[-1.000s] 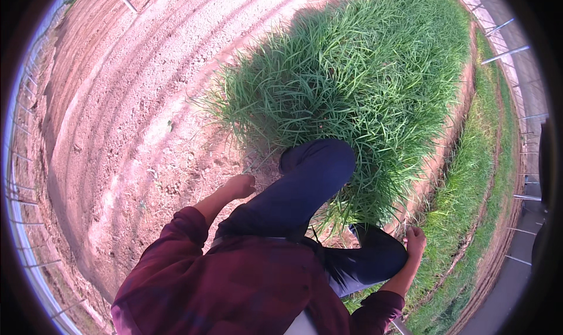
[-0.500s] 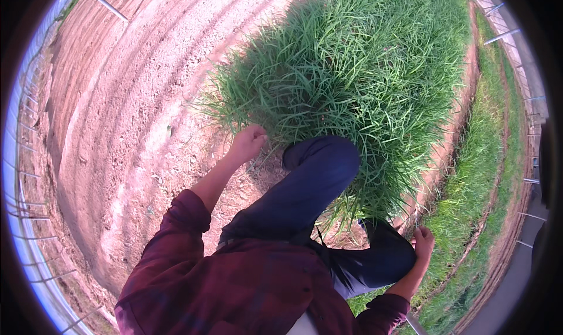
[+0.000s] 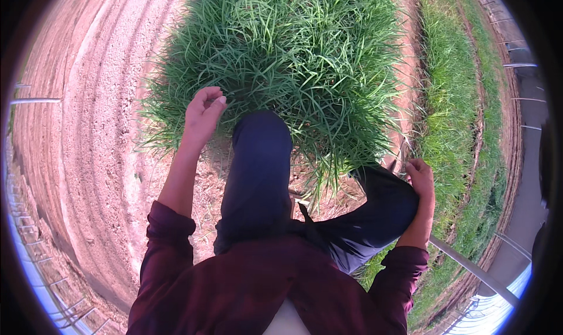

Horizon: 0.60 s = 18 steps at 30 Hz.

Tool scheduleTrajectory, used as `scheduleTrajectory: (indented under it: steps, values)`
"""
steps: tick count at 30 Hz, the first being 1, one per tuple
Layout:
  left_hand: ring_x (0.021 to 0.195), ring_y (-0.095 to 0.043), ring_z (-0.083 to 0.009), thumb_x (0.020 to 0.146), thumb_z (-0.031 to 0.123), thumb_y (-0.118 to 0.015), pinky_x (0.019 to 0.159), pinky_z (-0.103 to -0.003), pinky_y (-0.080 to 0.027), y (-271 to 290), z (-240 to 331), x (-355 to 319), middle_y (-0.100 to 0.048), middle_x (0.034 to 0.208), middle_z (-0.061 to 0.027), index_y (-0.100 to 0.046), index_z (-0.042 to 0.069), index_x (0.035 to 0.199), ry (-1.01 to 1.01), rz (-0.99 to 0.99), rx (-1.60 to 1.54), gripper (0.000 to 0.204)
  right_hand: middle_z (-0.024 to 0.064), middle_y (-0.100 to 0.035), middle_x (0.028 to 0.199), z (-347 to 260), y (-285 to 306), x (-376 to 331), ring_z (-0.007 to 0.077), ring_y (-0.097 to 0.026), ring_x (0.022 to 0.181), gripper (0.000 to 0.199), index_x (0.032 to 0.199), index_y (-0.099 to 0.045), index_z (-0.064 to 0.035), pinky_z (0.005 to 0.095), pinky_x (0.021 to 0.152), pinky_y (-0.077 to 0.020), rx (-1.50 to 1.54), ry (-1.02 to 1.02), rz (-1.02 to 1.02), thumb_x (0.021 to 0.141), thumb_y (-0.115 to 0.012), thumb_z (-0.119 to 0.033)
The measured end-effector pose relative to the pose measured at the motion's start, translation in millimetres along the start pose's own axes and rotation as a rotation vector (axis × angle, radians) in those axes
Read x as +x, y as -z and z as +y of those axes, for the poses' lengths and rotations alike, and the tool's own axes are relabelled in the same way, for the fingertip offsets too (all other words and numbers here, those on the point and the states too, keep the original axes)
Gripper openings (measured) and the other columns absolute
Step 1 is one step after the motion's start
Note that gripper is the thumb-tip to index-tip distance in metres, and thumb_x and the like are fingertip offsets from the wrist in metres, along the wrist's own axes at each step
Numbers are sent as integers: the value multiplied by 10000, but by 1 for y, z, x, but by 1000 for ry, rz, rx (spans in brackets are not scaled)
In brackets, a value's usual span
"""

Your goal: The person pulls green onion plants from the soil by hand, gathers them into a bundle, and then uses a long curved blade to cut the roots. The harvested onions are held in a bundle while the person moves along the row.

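A dense bed of long, narrow green leaves (image 3: 281,59) fills the middle ahead of me. At its near left edge is my left hand (image 3: 205,109), over the leaves. Its fingers are curled and the thumb comes close to them; anything between them is too small to make out. My right hand (image 3: 420,174) sits beside my bent right knee, fingers curled in, at the bed's near right side. Whatever its fingertips may hold cannot be made out.
Bare ridged soil (image 3: 99,130) stretches along the left. A dirt furrow (image 3: 409,77) parts the leafy bed from a lower strip of green plants (image 3: 448,94) on the right. My bent knees are close to the bed. A pale metal pole (image 3: 475,270) slants at lower right.
The view has turned, so the leafy bed now lies more to the left and straight ahead. My left hand has gone forward over the leaves. My right hand stays by the right knee.
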State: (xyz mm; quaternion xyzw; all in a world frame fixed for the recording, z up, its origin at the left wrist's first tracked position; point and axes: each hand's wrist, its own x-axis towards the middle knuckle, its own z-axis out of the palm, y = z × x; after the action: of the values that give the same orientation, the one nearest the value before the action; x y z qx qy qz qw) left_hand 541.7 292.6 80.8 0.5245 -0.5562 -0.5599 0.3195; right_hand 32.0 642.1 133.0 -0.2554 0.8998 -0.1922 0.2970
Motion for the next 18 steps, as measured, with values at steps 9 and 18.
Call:
scheduleTrajectory:
  steps: [9, 18]
  values:
    - [912, -629, -95, 963, 40, -693, 826, -249, -536, -97, 107, 1, -674, 1124, -54, -611, 26, 1295, -330, -367, -100, 342, 124, -742, 860, 10, -2, -6, 202, -703, 781, 264, 1033, -732, -31, 361, 752, -549, -58, 81, 198, 914, -712, -266]
    - [986, -695, -262, 881, 141, -769, 868, -384, -552, -136, 71, 13, -714, 1111, -157, -660, 31, 1183, -386, -660, 695, 340, 168, -721, 906, -52, -23, -55, 361, -703, 894, 174, 967, -685, -59, 460, 798, -559, -90, 494, 607, 914, -676, -225]
